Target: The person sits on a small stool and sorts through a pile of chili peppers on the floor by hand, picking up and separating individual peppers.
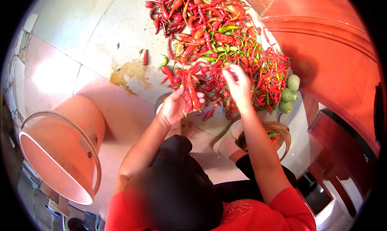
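My left hand (174, 106) is palm up, its fingers curled around several long red chili peppers (192, 92). My right hand (238, 86) hovers over the near side of a big heap of chili peppers (217, 33), thumb and fingers drawn together. Whatever sits between those fingertips, if anything, is too small to make out. Most of the heap is red, with some green and orange peppers and a few round red ones mixed in.
An orange-pink bucket (60, 150) with a handle lies tipped at the left. Green oval fruits (287, 95) rest right of the heap. A wicker basket (285, 136) with some peppers stands by my foot. One loose pepper (145, 57) lies near a brown stain (129, 75). Red furniture (322, 37) borders the right.
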`<action>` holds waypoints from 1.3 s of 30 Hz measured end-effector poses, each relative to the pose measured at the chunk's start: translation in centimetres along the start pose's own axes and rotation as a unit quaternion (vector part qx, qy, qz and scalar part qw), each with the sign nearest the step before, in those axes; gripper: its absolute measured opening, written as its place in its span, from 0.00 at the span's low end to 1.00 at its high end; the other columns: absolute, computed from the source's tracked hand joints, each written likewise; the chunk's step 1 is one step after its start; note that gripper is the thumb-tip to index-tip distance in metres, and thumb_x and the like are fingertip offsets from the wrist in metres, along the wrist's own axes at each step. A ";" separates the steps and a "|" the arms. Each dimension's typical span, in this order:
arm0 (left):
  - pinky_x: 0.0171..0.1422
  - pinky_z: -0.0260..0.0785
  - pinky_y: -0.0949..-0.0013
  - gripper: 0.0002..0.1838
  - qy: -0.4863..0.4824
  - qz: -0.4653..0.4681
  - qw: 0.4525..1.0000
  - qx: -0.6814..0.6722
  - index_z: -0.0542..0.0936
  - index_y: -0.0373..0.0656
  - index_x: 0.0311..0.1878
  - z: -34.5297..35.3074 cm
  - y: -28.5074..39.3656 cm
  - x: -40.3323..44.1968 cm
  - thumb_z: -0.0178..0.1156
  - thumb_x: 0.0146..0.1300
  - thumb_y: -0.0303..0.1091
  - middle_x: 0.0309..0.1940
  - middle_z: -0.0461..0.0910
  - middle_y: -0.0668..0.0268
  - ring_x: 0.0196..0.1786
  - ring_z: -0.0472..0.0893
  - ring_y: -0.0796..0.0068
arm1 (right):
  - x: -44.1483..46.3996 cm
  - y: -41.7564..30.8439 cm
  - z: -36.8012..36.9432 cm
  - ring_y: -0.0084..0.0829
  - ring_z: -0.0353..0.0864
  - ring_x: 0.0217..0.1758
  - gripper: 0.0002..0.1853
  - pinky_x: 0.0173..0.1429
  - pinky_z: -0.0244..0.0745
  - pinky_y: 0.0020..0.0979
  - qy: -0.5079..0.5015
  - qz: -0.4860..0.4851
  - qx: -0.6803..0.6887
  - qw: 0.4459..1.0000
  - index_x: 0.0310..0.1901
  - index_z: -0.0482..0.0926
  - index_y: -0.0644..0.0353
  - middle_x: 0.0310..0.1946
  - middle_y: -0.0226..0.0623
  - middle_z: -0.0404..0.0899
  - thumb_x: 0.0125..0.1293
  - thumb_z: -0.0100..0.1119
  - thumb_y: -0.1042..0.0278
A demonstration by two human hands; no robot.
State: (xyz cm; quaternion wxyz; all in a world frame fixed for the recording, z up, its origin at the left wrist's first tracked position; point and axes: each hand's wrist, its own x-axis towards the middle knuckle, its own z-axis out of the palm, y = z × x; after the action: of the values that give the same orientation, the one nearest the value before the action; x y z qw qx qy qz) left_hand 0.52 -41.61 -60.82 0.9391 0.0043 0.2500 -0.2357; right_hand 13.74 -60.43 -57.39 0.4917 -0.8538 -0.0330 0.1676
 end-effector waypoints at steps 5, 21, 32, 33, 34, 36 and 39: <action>0.66 0.64 0.56 0.30 -0.007 0.023 0.994 0.110 0.61 0.44 0.67 -0.3 -0.7 0.9 0.49 0.68 0.51 0.53 0.76 0.54 0.58 0.75 0.59 | -3.1 -3.3 -1.6 0.17 0.78 0.34 0.11 0.37 0.73 0.19 -0.053 0.174 0.175 0.968 0.47 0.78 0.63 0.34 0.31 0.81 0.64 0.61 0.71; 0.36 0.74 0.71 0.08 0.135 -0.006 0.961 0.239 0.76 0.43 0.41 1.0 -1.7 2.1 0.61 0.63 0.34 0.28 0.81 0.65 0.33 0.83 0.70 | 2.3 5.9 -1.6 0.46 0.81 0.40 0.23 0.46 0.74 0.45 0.038 0.219 -0.331 0.917 0.43 0.78 0.60 0.37 0.46 0.82 0.56 0.63 0.47; 0.39 0.75 0.68 0.09 0.169 -0.030 0.950 0.260 0.76 0.42 0.39 0.3 -1.8 1.7 0.62 0.63 0.37 0.27 0.80 0.64 0.34 0.83 0.68 | 0.4 4.8 -3.7 0.14 0.73 0.26 0.08 0.27 0.67 0.18 0.051 0.332 0.152 0.930 0.38 0.78 0.54 0.30 0.24 0.79 0.58 0.66 0.69; 0.39 0.75 0.68 0.09 0.166 -0.032 0.951 0.259 0.76 0.42 0.39 0.2 -1.8 1.7 0.62 0.63 0.37 0.27 0.80 0.64 0.34 0.83 0.68 | -0.3 4.6 -4.3 0.15 0.73 0.25 0.08 0.26 0.67 0.18 0.047 0.331 0.156 0.929 0.38 0.78 0.54 0.29 0.24 0.79 0.58 0.66 0.68; 0.41 0.75 0.67 0.10 0.161 -0.039 0.952 0.257 0.76 0.41 0.40 0.0 -1.9 1.8 0.62 0.62 0.37 0.29 0.81 0.63 0.35 0.83 0.67 | -1.0 4.5 -4.8 0.16 0.73 0.24 0.08 0.25 0.67 0.19 0.043 0.330 0.160 0.929 0.38 0.77 0.55 0.28 0.25 0.78 0.58 0.66 0.68; 0.42 0.75 0.66 0.11 0.154 -0.047 0.953 0.256 0.76 0.41 0.40 0.2 -1.9 1.8 0.62 0.62 0.37 0.30 0.82 0.62 0.36 0.83 0.66 | -2.4 4.2 -5.8 0.16 0.74 0.25 0.08 0.26 0.68 0.18 0.033 0.343 0.173 0.923 0.40 0.77 0.55 0.29 0.26 0.79 0.60 0.65 0.67; 0.46 0.76 0.63 0.13 0.150 -0.042 0.960 0.234 0.77 0.40 0.46 0.6 -1.9 1.9 0.61 0.62 0.35 0.36 0.83 0.59 0.38 0.83 0.64 | -4.4 3.0 -6.5 0.14 0.74 0.27 0.09 0.29 0.69 0.17 -0.016 0.369 0.241 0.898 0.45 0.75 0.53 0.35 0.29 0.82 0.65 0.58 0.66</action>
State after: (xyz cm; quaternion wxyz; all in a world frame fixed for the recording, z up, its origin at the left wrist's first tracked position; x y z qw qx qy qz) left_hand 1.40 -44.23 -61.01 0.8528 0.2482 0.3259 -0.3238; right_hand 11.33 -68.35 -55.87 0.5851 -0.6572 0.3179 0.3530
